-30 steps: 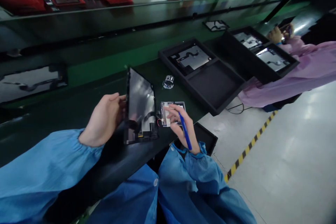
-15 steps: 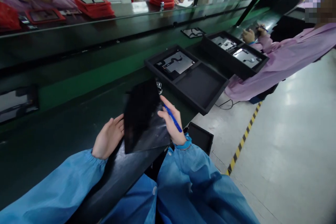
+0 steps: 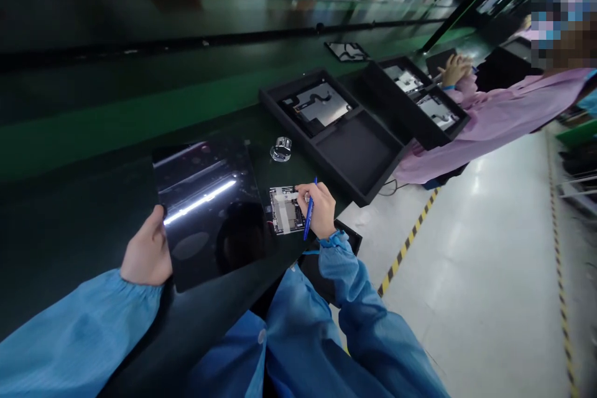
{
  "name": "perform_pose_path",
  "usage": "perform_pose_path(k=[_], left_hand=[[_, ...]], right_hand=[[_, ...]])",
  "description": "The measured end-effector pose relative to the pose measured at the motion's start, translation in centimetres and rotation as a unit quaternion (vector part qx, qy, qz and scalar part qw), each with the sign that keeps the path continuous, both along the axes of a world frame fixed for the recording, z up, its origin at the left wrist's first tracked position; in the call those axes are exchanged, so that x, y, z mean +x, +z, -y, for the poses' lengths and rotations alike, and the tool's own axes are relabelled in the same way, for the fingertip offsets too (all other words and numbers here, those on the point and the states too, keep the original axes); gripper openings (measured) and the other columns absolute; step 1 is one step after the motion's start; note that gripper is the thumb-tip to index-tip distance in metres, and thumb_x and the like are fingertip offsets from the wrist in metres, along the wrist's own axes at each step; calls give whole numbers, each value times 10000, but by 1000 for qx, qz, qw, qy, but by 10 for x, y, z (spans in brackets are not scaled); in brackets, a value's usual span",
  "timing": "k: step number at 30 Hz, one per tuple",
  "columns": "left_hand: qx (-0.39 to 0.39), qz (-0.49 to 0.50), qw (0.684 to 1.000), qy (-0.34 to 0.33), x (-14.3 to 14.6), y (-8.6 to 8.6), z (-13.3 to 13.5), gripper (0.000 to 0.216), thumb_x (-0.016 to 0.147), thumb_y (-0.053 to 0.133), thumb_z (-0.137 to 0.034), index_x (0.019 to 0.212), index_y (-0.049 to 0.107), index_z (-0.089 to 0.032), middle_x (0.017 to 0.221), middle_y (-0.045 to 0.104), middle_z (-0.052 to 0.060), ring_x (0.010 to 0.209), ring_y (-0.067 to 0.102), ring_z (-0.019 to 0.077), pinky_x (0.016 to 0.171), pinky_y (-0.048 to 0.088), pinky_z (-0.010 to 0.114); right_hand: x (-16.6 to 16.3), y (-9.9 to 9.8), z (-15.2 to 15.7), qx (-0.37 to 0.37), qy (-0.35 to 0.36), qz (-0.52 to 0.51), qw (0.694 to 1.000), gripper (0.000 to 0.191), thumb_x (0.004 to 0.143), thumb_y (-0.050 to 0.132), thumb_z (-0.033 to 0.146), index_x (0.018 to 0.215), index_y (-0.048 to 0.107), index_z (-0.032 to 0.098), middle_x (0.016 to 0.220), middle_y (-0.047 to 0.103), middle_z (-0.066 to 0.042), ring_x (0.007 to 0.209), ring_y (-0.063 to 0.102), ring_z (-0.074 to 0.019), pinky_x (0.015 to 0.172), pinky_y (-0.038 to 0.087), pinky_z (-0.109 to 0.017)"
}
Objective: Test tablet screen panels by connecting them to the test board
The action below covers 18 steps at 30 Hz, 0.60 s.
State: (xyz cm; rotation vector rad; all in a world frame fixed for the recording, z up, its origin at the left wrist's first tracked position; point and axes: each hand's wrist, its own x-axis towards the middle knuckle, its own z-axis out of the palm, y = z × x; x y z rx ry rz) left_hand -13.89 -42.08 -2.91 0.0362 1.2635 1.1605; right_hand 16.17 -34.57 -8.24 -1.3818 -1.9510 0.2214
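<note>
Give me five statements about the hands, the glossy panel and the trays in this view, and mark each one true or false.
1. The left hand grips the edge of the glossy black panel. True.
2. The right hand holds a red pen. False: the pen is blue.
3. The right hand rests by a small circuit board beside the panel. True.
4. The nearest black tray has both compartments filled. False: only the far one holds a part.
5. A small shiny metal piece lies inside that tray. False: it sits on the table, outside it.

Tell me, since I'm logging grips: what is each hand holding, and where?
Left hand grips the dark glossy panel at its left edge. Right hand holds a blue pen mid-shaft.
</note>
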Motion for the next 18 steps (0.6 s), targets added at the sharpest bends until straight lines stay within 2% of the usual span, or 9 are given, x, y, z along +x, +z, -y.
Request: perform_pose_path(k=[4,8,12,15,17,18], left_hand=[[-42,38,998,1,1,1,2,565,1001,439,-461,1521,451,-242,850,796,-17,982,749,266,907,615,381],[-68,57,996,1,4,8,0,527,1013,349,-462,1492,479,-283,1000,800,-8,1094,716,286,938,600,439],[-67,80,994,10,6,10,-2,484,1014,349,-453,1404,569,-269,1001,800,-1,1107,712,287,925,602,431],[-51,98,994,19,3,7,-1,401,1005,415,-420,1270,654,-239,921,801,-6,1091,718,283,908,607,405],[-37,98,994,23,0,3,0,329,1001,448,-378,1132,706,-221,851,795,-17,1060,727,266,888,611,368],[-28,92,995,24,-1,1,1,300,996,465,-359,1063,721,-217,827,791,-24,1035,734,253,871,613,345]], right_hand=[[-4,1,2,-13,10,16,1000,214,914,507,151,728,517,255,848,722,-26,883,664,-193,772,548,-324],[-4,1,1,-18,11,25,999,232,926,504,155,720,482,258,852,728,-23,865,654,-192,759,539,-321],[-3,2,-1,-2,12,23,1000,210,908,518,141,732,505,254,869,749,-18,822,645,-195,721,530,-320],[-12,9,4,30,-33,-20,999,153,893,529,148,787,551,256,867,755,-17,771,633,-199,719,540,-338],[-24,18,11,14,-35,-84,996,89,913,540,182,907,594,253,972,761,-32,823,663,-202,790,565,-362],[-32,23,16,-11,-11,-117,993,121,923,560,213,1029,605,249,1102,747,-53,927,686,-211,868,572,-383]])
